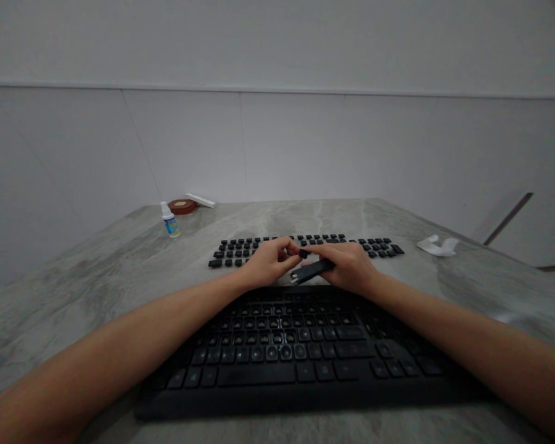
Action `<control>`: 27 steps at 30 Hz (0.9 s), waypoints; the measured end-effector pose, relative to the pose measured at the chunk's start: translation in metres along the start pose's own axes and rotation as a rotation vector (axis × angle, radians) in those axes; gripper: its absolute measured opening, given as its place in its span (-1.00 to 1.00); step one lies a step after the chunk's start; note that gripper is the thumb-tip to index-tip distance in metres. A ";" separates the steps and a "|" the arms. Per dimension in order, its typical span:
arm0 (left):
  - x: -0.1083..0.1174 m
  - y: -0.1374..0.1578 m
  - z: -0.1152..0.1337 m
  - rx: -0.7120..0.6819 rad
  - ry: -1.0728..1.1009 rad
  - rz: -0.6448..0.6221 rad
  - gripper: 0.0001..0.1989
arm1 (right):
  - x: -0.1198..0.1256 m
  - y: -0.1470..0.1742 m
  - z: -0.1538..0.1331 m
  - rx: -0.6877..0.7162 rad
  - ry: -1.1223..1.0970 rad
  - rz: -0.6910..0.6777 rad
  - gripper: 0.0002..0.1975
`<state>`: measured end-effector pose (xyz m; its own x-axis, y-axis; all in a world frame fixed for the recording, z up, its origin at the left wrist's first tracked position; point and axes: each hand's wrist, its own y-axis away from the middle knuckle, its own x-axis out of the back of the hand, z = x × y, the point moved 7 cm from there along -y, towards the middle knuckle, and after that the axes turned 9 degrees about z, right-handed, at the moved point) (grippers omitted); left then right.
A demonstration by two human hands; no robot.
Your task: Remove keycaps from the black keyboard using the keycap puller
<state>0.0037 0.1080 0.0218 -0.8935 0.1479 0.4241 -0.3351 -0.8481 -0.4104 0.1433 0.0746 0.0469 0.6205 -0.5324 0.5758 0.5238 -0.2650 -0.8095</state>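
A small black keycap (303,253) sits between the fingertips of my left hand (274,262), which is closed in a pinch on it. From the other side, the index finger of my right hand (349,262) reaches to the same keycap. That right hand is closed around a black keycap puller (312,270), whose metal tips point left and down. Below both hands lies a black keyboard (259,398). Its upper rows show bare switch sockets, while the lower rows still carry caps. Behind my hands, loose keycaps (231,253) are laid out in rows on the table, partly hidden by my fingers.
The grey marbled table (120,271) runs back to a pale wall (282,148). A small white spray bottle (170,222) stands at the left, near a reddish-brown round object (182,206) and a white strip (200,200). Crumpled white tissue (438,246) lies at the right.
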 end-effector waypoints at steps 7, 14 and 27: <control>0.005 0.001 0.013 -0.209 -0.251 0.073 -0.89 | -0.008 0.004 0.008 -0.063 0.012 -0.026 -0.74; 0.036 -0.001 0.011 -0.178 -0.369 0.460 -0.73 | -0.034 0.010 0.028 -0.248 0.062 -0.361 -0.79; 0.041 -0.001 0.011 -0.181 -0.394 0.508 -0.77 | -0.042 0.008 0.033 -0.310 0.031 -0.427 -0.73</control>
<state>-0.0288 0.1093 0.0486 -0.7892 -0.4731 0.3916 0.0226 -0.6595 -0.7514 0.1406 0.1214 0.0202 0.3697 -0.3469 0.8620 0.5259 -0.6867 -0.5019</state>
